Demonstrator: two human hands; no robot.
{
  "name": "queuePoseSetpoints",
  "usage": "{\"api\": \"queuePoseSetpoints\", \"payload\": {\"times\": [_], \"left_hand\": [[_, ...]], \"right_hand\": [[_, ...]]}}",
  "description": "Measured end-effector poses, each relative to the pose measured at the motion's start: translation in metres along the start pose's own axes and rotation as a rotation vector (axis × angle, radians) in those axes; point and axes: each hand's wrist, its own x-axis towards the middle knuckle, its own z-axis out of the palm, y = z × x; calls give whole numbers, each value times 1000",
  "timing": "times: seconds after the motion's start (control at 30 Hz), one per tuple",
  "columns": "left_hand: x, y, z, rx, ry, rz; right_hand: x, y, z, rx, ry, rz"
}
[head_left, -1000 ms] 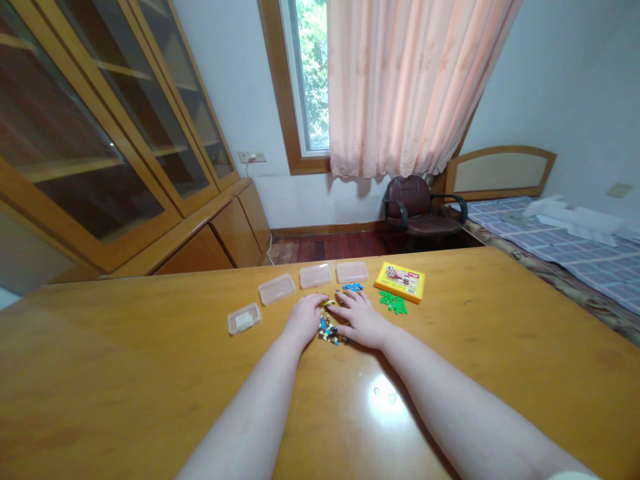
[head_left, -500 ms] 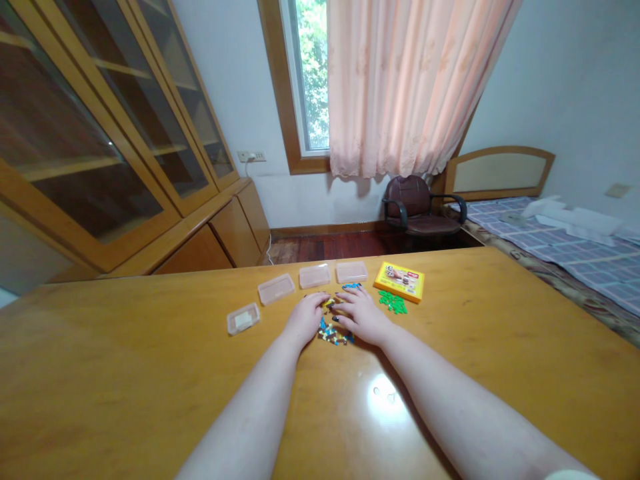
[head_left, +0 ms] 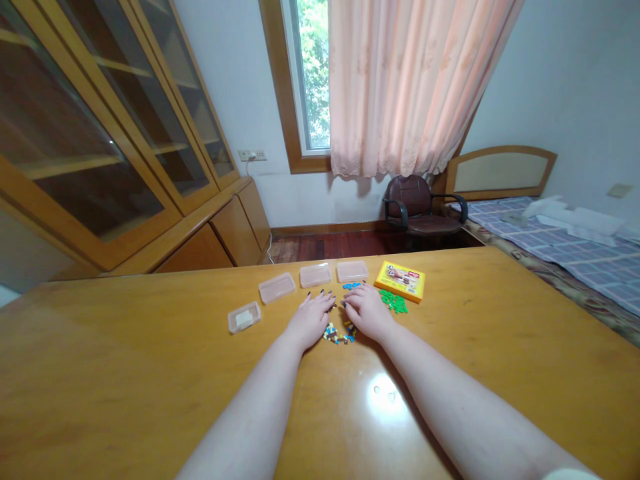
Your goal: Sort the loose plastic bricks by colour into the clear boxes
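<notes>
My left hand point(head_left: 313, 319) lies flat on the wooden table point(head_left: 150, 373), fingers stretched out over a small pile of mixed coloured pieces point(head_left: 339, 333). Beside it my right hand point(head_left: 367, 310) also rests palm down with fingers spread, touching the same pile. A few blue pieces point(head_left: 351, 285) lie just beyond my right fingertips. A heap of green pieces point(head_left: 393, 302) sits to the right of that hand. Neither hand grips anything that I can see.
Three clear plastic boxes point(head_left: 315, 275) stand in a row beyond my hands, and a fourth one point(head_left: 244, 317) with white contents lies to the left. A yellow box point(head_left: 401, 281) lies at the right. Behind the table are a chair point(head_left: 419, 207), a bed and glass-door cabinets.
Both hands have slid a little away from me and flattened out. The mixed pieces, earlier between my hands, now show mostly near my wrists.
</notes>
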Motion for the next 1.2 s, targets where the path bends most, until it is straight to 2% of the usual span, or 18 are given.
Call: {"api": "queuePoseSetpoints", "payload": {"times": [0.2,0.4,0.57,0.67,0.8,0.9,0.97,1.07,1.2], "left_hand": [[-1,2,0,21,-18,-1],[-1,0,4,46,53,-71],[-1,-1,9,93,-23,-45],[-2,0,10,122,-23,-56],[-2,2,5,146,47,-80],[0,2,1,144,145,-143],[1,1,-1,124,201,-165],[2,-1,-2,74,187,-83],[0,1,0,46,47,67]], "right_hand": [[-1,0,-2,-90,-25,112],[-3,0,4,-125,-136,116],[-1,2,2,-93,-46,178],[-1,2,2,-99,-56,159],[-1,1,4,-163,-90,169],[-1,1,3,-185,-87,216],[-1,0,2,-162,-110,186],[-2,-1,2,-138,-173,119],[-2,0,5,-173,-139,179]]}}
